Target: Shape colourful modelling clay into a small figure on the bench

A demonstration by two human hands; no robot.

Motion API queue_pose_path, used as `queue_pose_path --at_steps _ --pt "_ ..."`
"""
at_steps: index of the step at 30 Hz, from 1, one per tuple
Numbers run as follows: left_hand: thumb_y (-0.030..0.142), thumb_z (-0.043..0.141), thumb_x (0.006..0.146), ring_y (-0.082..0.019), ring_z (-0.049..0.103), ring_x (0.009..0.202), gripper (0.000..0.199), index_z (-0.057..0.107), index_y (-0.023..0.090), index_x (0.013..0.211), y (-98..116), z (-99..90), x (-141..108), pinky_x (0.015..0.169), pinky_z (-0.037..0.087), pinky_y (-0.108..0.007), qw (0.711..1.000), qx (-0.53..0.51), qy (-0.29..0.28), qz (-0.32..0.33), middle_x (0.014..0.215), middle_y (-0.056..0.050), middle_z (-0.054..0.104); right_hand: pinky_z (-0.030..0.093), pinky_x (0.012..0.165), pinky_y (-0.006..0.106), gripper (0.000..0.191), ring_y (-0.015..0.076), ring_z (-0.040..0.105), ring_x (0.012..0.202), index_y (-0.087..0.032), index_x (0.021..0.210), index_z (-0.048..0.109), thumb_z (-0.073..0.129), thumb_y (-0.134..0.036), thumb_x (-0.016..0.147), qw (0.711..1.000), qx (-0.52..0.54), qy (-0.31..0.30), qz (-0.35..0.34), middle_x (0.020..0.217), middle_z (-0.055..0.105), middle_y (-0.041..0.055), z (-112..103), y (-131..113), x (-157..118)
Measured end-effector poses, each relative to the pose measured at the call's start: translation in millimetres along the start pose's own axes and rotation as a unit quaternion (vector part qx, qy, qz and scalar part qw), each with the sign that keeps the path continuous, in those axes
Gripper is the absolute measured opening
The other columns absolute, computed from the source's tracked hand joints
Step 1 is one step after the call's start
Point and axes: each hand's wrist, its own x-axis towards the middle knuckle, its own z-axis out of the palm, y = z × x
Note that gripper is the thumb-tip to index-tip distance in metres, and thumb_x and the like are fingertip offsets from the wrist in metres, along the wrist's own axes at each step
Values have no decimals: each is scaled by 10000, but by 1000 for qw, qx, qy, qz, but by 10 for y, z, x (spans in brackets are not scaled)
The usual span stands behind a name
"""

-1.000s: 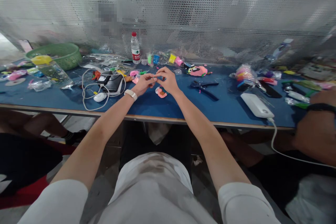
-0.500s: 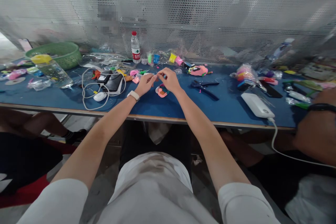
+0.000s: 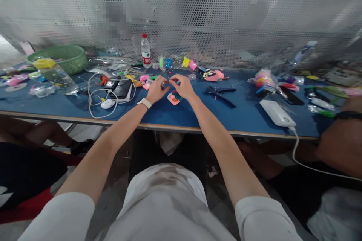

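Observation:
My left hand (image 3: 158, 89) is over the blue table with its thumb apart from the bent fingers, and I see nothing in it. Close beside it, my right hand (image 3: 183, 86) has thumb and fingertips drawn together in a pinch; whatever they hold is too small to make out. Just below the hands lies a small multicoloured clay piece (image 3: 174, 98), pink, brown and teal, partly covered by the right hand. Pink lumps of clay (image 3: 145, 78) lie left of my left hand. To the right rests a pink clay figure (image 3: 214, 76).
Dark-handled pliers (image 3: 220, 94) lie right of my hands. A red-capped water bottle (image 3: 146, 52) stands behind. On the left are a white cable (image 3: 89, 99), a black box (image 3: 121, 88) and a green basin (image 3: 70, 58). A white power bank (image 3: 277, 113) lies right, near another person's arm (image 3: 343, 139).
My hands have drawn slightly apart: the left thumb and fingers have spread from their pinch, while the right stays pinched. The things on the table have not moved.

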Motion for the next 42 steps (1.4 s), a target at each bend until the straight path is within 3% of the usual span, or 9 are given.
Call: queue_pose_path --at_steps 8,15,20,26,31,42 --pt "266 805 1053 -186 694 831 210 741 210 1245 89 -50 -19 869 608 -361 999 1 13 35 1243 -102 764 523 940 414 705 275 686 937 -229 899 795 533 -839 1135 999 -31 -38 14 911 784 83 1 -3 -5" --pt "227 759 1080 -223 731 917 104 829 193 1150 124 -80 -7 893 591 -365 998 35 20 48 1118 -100 814 505 907 417 915 267 668 898 -227 861 809 410 -1032 1036 999 -24 -43 13 873 754 88 -2 3 -4" --pt "302 759 1098 -241 740 925 142 849 204 1046 106 -65 13 890 594 -381 998 40 35 42 1055 -100 844 517 890 420 1004 264 680 876 -226 784 762 326 -1112 971 999 -13 -24 23 845 758 90 -4 -10 4" --pt "350 761 1107 -257 758 921 177 872 217 1068 104 -75 9 869 596 -390 998 49 24 39 1030 -100 855 556 865 415 917 267 727 860 -221 817 809 538 -1091 922 999 32 -9 38 891 831 99 -38 -58 11" --pt "335 737 1121 -275 780 1001 185 881 221 1102 128 -94 8 914 605 -400 998 48 10 40 1073 -106 863 572 830 406 882 261 745 828 -217 822 832 606 -1065 901 997 67 -4 48 878 852 101 -58 -70 8" --pt "344 774 1092 -261 778 941 162 889 231 1109 156 -86 -2 919 630 -418 999 24 25 26 1062 -104 872 613 822 395 768 275 776 871 -217 841 856 731 -971 907 993 77 -20 82 906 873 103 -103 -114 3"
